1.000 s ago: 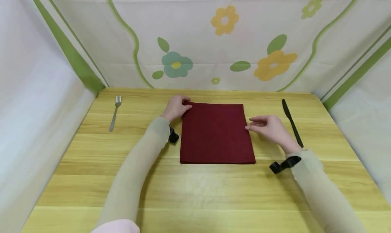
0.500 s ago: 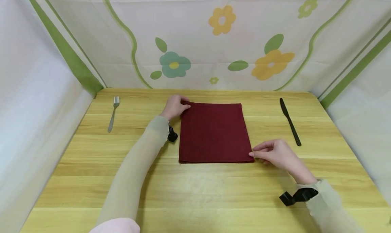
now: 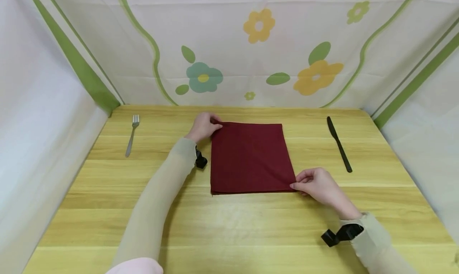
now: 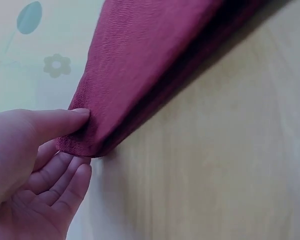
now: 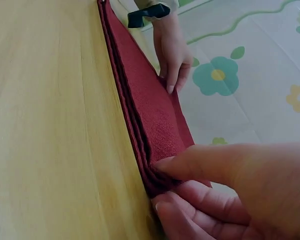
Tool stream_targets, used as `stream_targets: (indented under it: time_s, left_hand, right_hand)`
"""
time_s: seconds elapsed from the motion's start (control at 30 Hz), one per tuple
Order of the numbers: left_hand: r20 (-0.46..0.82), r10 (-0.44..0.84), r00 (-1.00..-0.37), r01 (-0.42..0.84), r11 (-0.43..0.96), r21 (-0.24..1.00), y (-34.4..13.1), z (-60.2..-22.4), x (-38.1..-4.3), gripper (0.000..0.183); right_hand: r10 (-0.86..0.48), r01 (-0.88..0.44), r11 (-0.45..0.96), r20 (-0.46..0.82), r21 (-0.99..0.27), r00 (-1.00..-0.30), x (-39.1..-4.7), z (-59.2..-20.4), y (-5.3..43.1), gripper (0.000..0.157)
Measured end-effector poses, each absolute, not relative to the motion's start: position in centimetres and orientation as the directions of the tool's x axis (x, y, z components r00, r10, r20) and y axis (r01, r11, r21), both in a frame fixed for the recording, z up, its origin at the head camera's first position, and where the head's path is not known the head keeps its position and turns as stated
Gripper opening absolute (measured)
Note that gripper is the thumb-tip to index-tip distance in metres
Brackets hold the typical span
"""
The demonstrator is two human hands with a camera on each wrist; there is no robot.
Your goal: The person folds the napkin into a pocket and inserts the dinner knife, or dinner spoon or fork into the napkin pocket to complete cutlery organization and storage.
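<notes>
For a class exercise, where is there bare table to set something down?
Bare table: before the red cloth, between left sleeve and right sleeve; between cloth and knife; between fork and left sleeve. Crowded: the cloth's far left and near right corners, held by left hand and right hand.

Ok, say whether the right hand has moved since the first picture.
Yes: against the knife, the right hand has moved down the head view, from beside it to below its near end, now pinching the near right corner of the cloth.
</notes>
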State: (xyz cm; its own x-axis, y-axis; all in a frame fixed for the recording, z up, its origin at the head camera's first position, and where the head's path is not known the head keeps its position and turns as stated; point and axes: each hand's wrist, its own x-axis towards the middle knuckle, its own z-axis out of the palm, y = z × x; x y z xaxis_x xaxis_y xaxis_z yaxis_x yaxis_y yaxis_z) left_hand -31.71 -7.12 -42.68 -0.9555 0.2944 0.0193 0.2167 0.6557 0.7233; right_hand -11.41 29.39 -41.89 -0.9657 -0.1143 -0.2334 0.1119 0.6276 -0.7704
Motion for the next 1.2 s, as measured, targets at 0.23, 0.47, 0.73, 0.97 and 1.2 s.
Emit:
stream_targets:
  time_s: [0.23,0.47,0.73,0.97,1.2]
  left_hand:
    - [0.033,0.321,-0.947,0.23,0.6,0.767,-8.9,-42.4,-31.0,0.018]
    - [-0.005,0.365,-0.931,0.235,0.61,0.756,-11.3,-42.0,-29.3,0.016]
    - [-0.072,0.43,-0.9,0.242,0.631,0.737,-13.3,-41.7,-26.5,0.021]
    - [-0.091,0.447,-0.89,0.255,0.654,0.712,-13.8,-42.0,-23.1,0.019]
    - [-0.119,0.49,-0.864,0.282,0.666,0.691,-13.5,-41.9,-19.9,0.013]
  right_hand:
    - [-0.106,0.045,0.68,-0.16,-0.732,-0.981,-11.9,-41.7,30.2,0.018]
    - [-0.084,0.098,0.646,-0.198,-0.757,-0.977,-13.8,-41.4,31.7,0.024]
    - [-0.101,0.067,0.664,-0.178,-0.745,-0.979,-18.0,-40.9,33.1,0.029]
    - [-0.073,0.029,0.736,-0.121,-0.676,-0.99,-22.3,-40.7,32.9,0.025]
    - [-0.034,0.026,0.719,-0.073,-0.694,-0.997,-26.3,-41.2,31.6,0.026]
